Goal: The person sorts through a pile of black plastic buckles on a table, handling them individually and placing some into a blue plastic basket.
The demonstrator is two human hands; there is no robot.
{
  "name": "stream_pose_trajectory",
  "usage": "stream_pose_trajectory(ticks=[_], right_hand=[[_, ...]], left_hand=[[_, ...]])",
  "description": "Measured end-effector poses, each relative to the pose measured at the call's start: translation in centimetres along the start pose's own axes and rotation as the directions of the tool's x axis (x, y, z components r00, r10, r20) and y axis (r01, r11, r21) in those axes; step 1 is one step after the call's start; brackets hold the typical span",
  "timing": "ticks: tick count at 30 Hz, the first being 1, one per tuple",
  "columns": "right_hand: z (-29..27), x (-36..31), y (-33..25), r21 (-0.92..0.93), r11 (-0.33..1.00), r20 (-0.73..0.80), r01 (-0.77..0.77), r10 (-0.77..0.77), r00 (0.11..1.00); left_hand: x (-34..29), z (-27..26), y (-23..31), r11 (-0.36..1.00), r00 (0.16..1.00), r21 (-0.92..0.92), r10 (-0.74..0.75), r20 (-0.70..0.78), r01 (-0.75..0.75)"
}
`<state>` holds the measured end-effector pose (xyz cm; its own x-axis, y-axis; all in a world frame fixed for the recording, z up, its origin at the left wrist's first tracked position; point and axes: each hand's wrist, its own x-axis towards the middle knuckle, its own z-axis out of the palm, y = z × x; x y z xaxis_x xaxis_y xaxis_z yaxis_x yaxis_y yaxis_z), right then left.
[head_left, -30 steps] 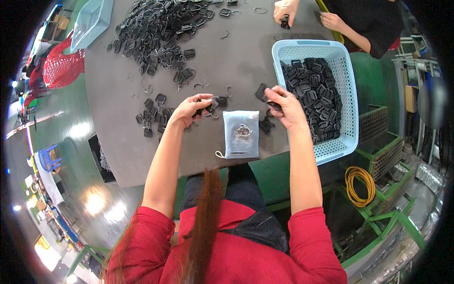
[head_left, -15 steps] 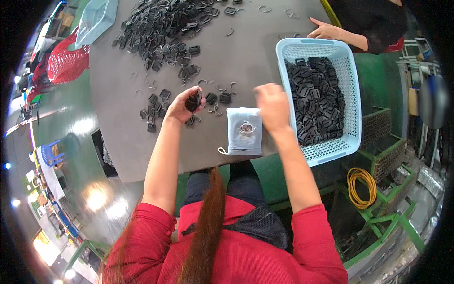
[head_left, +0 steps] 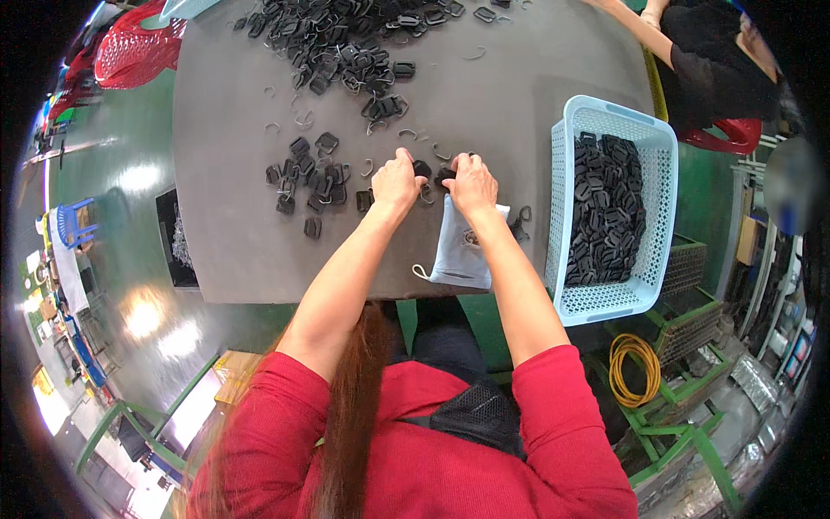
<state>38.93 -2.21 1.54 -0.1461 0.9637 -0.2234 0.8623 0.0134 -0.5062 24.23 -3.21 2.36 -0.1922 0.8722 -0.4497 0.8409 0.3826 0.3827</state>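
Over the middle of the table (head_left: 233,246), my left hand (head_left: 398,184) is closed at a small black plastic buckle (head_left: 421,168). Close beside it, my right hand (head_left: 472,183) has its fingers curled around another black buckle (head_left: 444,176); a narrow gap parts the two hands. Beneath my right wrist lies a light blue cloth pad (head_left: 451,255) with a white loop at one corner and metal bits on top. To the left of my left hand is a small cluster of black buckles (head_left: 324,182). Thin curved metal hooks (head_left: 408,134) lie scattered just beyond my hands.
A light blue basket (head_left: 562,216) holding many black buckles stands at the right. A large heap of buckles (head_left: 346,43) covers the far side. A co-worker's arm (head_left: 638,30) reaches in at the far right. Red chairs (head_left: 138,48) and a coiled yellow hose (head_left: 634,370) are beside the table.
Both hands have come together over the middle; my right hand moved away from the basket's side. The cluster on the left has more buckles. The co-worker's hand has moved farther away.
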Motion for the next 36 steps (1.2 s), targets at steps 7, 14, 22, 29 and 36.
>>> stream_pose_trajectory(ticks=[7,14,22,29,36], right_hand=[[-0.7,0.2,1.3,0.060,0.994,0.244,-0.096,0.078,0.966],[1.2,-0.8,-0.4,-0.100,0.995,0.052,-0.028,0.034,0.998],[-3.8,-0.5,1.8,0.426,0.856,0.223,-0.293,0.215,0.951],[-14.2,-4.4,4.3,0.730,0.584,0.268,-0.354,0.232,0.935],[-20.1,-9.3,13.9,0.245,0.903,-0.346,-0.353,0.421,0.838]], left_hand=[[-0.1,-2.3,-3.3,0.959,0.993,-0.276,-0.037,0.116,0.068],[-1.6,-2.7,-6.2,0.711,0.966,-0.660,-0.115,0.232,0.243],[-3.3,-4.5,-2.0,0.364,0.941,-0.868,-0.098,0.325,0.337],[-3.2,-3.7,9.0,0.480,0.979,-0.865,0.059,0.196,0.144],[-6.1,1.3,22.9,0.534,0.952,-0.835,0.303,0.045,-0.131]])
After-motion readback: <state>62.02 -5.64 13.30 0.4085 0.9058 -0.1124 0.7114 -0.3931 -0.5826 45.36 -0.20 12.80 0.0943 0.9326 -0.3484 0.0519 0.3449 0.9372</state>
